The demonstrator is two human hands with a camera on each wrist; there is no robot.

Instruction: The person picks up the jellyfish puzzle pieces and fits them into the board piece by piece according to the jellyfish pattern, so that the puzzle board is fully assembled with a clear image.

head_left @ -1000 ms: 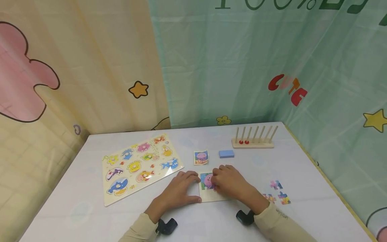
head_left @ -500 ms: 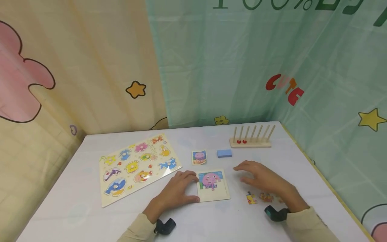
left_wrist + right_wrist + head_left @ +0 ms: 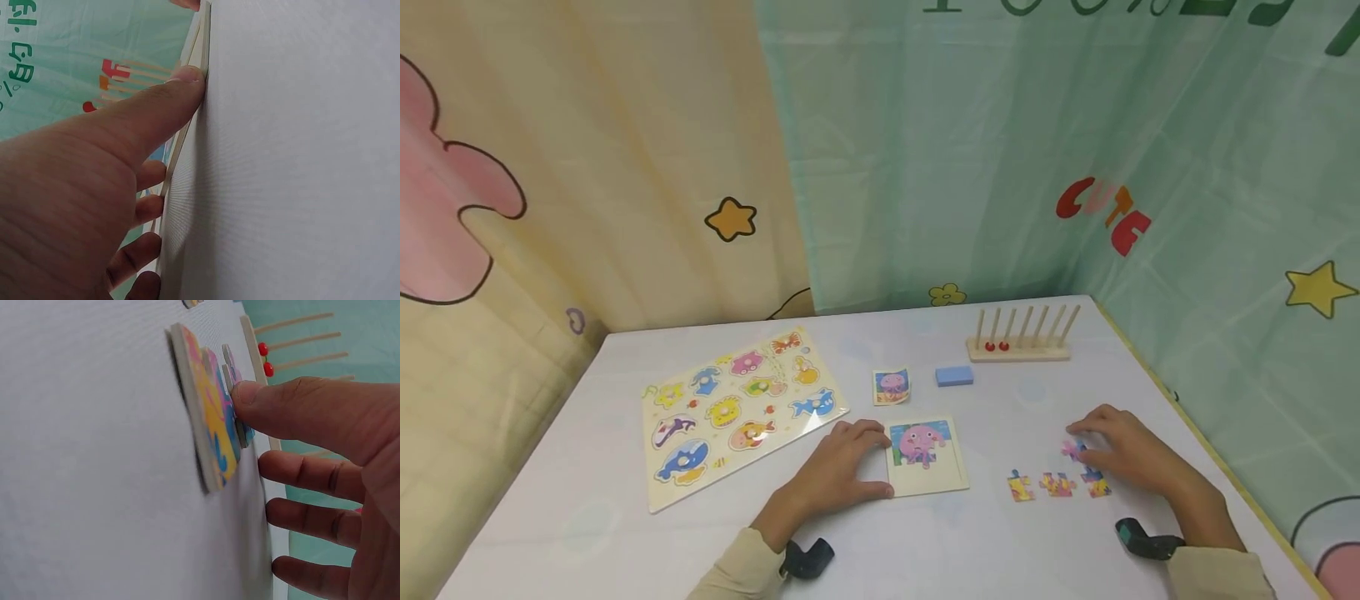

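In the head view my left hand (image 3: 842,468) rests at the left edge of a square wooden jigsaw board (image 3: 934,485), its thumb near the lower left corner. The left wrist view has the thumb (image 3: 169,94) pressed against the board's edge, the other fingers spread along it. Several pieces in the board form a pink octopus on blue. My right hand (image 3: 1138,450) has thumb and index finger at opposite sides of a pink and blue jigsaw piece (image 3: 1070,449). Its thumb (image 3: 281,406) touches the piece; the other fingers extend toward the table.
More loose jigsaw pieces (image 3: 1057,484) lie near my right hand. A small octopus picture card (image 3: 892,387), a blue block (image 3: 954,377) and a wooden peg rack (image 3: 1018,353) with red beads stand farther back. A large sea-animal puzzle board (image 3: 737,417) lies left.
My right hand has left the jigsaw board and moved right to the loose pieces. The octopus, earlier partly covered by it, now shows. My left hand keeps its place at the board.
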